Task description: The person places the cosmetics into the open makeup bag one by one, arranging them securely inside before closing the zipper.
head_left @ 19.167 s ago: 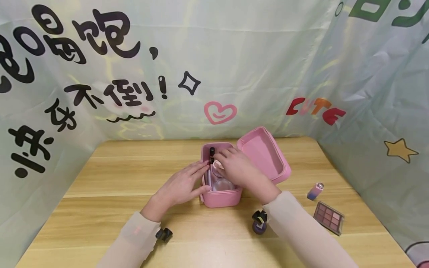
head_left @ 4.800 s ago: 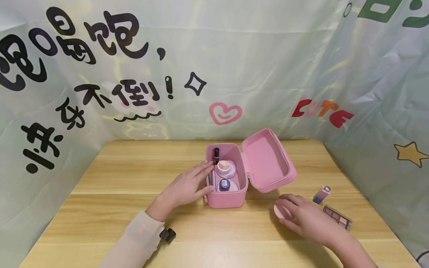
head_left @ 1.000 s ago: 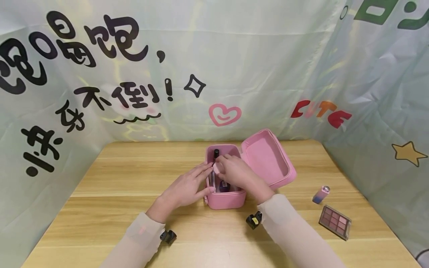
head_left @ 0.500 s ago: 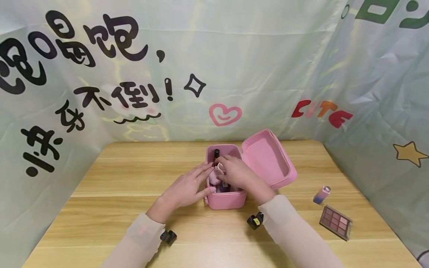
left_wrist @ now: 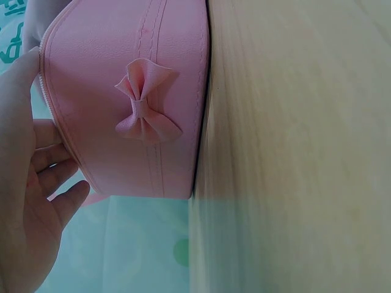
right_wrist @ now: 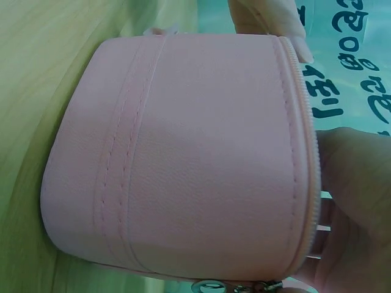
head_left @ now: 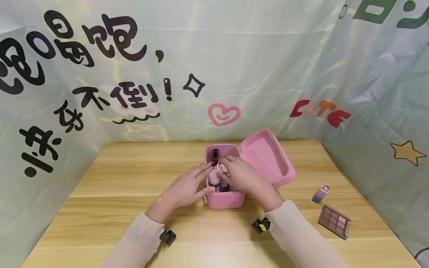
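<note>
A pink zip case [head_left: 225, 201] stands uncapped on the table, its lid [head_left: 268, 158] swung to the right. My left hand [head_left: 186, 188] rests on its left rim with fairly straight fingers; the left wrist view shows them along the zipper edge. Over the case's inside is my right hand [head_left: 242, 175], fingertips beside a round pot [head_left: 222, 168]. A pale pink makeup sponge [head_left: 214, 176] lies at the left in the case, just off the right thumb. A black-capped tube [head_left: 216, 155] stands behind, and a dark small jar [head_left: 223, 186] sits in front. The right palm hides the rest.
To the right on the wooden table [head_left: 117, 178] are a pink-and-blue lipstick tube [head_left: 320, 194] and an eyeshadow palette [head_left: 334, 221]. A printed cloth backdrop [head_left: 261, 67] hangs behind and along the sides.
Earlier my right hand carried the sponge from the table into the case. Over the last second the sponge came down at the left, and the right hand drew slightly right, off it.
</note>
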Motion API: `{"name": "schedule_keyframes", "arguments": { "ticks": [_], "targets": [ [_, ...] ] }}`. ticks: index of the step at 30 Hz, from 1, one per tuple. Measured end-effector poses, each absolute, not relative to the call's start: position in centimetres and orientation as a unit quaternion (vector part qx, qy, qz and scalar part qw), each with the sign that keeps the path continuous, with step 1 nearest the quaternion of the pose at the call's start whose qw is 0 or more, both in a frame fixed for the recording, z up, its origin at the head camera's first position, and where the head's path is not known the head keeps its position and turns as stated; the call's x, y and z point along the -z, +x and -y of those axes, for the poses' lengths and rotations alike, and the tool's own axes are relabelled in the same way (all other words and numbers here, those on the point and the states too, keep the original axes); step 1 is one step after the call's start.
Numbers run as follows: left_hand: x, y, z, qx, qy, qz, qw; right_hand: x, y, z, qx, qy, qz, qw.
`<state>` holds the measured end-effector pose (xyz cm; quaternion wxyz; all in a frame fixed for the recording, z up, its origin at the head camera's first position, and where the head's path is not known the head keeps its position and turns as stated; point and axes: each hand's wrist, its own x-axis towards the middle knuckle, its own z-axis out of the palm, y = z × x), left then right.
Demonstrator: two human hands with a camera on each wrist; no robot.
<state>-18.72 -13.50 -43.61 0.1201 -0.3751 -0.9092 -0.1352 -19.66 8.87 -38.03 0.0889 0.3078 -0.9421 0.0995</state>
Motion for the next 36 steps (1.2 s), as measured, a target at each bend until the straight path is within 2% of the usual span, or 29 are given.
{"name": "schedule_keyframes", "arguments": {
  "ticks": [17, 36],
  "targets": [
    [43.5, -18.7, 13.6, 0.136, -0.368, 0.913, 0.111, 36.4, -16.5, -10.9, -0.093, 0.327, 0.928, 0.150],
    [43.6, -19.0, 13.5, 0.138, -0.379, 0.906, 0.127, 36.1, -14.0, -14.9, -0.123, 0.356, 0.899, 0.223]
  ]
}}
